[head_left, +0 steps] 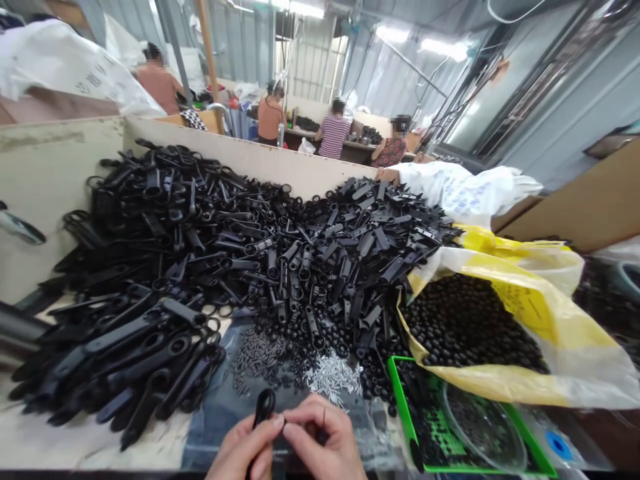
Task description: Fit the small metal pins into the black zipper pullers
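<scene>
My left hand (243,445) is closed on a black plastic part with a looped end (265,401), which sticks up above the thumb. My right hand (327,440) pinches close against it, thumb and forefinger together; what sits between those fingertips is too small to name. Just beyond the hands, a pile of short silver pins (334,375) lies on a dark plastic sheet (213,427). Small dark grey screw-like pieces (257,353) are heaped to the left of the pins, with black beads around them.
A large heap of black plastic parts (280,253) fills the bench to its back board (250,153). More long parts (135,367) lie at left. At right are a bag of black balls (465,320) and a green basket (400,400). Several people work farther back.
</scene>
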### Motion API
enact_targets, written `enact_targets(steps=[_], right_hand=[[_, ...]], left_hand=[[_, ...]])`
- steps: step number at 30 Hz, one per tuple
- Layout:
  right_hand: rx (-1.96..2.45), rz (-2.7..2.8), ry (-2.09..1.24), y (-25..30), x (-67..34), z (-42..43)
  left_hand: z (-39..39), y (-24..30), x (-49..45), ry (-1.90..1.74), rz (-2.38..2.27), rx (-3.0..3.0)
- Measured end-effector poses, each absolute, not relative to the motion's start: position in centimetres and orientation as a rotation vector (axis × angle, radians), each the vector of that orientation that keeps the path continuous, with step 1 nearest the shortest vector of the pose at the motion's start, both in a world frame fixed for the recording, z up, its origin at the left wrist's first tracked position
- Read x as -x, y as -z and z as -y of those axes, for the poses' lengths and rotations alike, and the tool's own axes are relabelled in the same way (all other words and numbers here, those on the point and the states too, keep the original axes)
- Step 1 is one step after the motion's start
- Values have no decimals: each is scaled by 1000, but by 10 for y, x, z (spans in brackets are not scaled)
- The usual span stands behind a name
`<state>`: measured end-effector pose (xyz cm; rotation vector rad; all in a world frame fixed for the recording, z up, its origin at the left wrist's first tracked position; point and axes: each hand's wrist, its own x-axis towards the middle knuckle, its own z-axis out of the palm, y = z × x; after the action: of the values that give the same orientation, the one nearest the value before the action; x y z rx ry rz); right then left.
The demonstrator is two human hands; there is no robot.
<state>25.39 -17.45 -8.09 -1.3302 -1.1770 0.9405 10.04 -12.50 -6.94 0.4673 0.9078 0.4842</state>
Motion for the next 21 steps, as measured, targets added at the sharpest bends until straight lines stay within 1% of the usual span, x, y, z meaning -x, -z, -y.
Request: enact_targets(steps=[3,8,15,21], right_hand=[[1358,1128,-949,81,-257,177],[1409,1140,-909,72,-259,178],[1457,1162,-805,66,-258,177],[1409,1267,-792,62,-260,169]], left_hand=[[127,75,-109,-483,-875,-437],[131,75,-117,-494,-959,-359],[137,48,-112,-515,-996,-321],[137,31,-103,-508,-1005,-520]])
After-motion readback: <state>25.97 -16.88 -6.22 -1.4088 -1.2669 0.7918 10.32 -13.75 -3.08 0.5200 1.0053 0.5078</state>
